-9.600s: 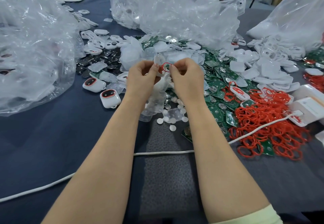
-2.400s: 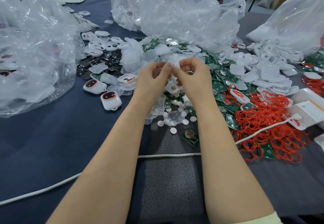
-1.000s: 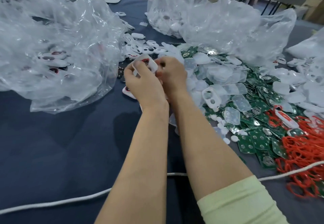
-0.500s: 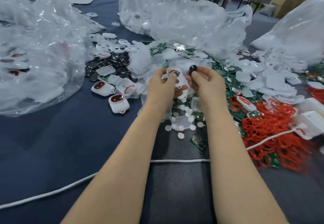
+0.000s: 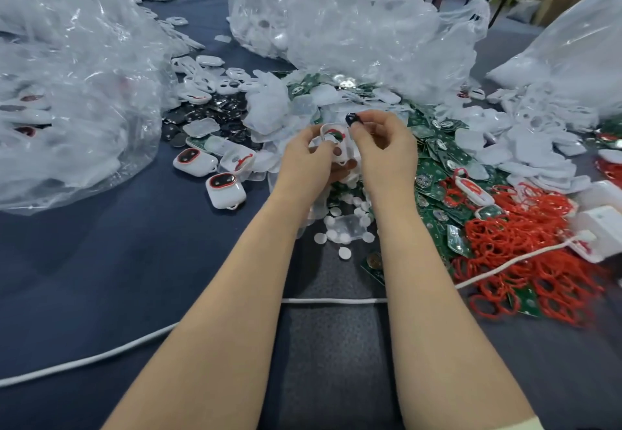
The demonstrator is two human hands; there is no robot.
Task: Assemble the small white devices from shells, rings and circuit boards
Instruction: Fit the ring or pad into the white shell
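- Cord (image 5: pixel 333 301), white, crosses the dark counter (image 5: pixel 101 278) nearest the person, running from 8 to 3 o'clock under both forearms.
- Loose white discs (image 5: pixel 340 236) lie just beyond it, below the wrists.
- Left hand (image 5: pixel 304 157) curls its grip round a white shell (image 5: pixel 331 143) with a red ring (image 5: pixel 336 134) seated inside; the shell's long axis runs roughly 11 to 5 o'clock.
- Right hand (image 5: pixel 387 150) has its grip pinched on a small dark round piece (image 5: pixel 351 119), just beside the shell's far end at about 1 o'clock from it; whether the two touch is unclear.
- Likely next, the piece goes into the shell, so the right hand would bring it down toward 7 o'clock while the left steadies.
- Finished devices (image 5: pixel 225 190) sit at 9 o'clock of the hands, circuit boards (image 5: pixel 434 177) and loose red rings (image 5: pixel 525 247) at 3 to 4 o'clock, clear plastic bags (image 5: pixel 353 25) farthest, at 12.
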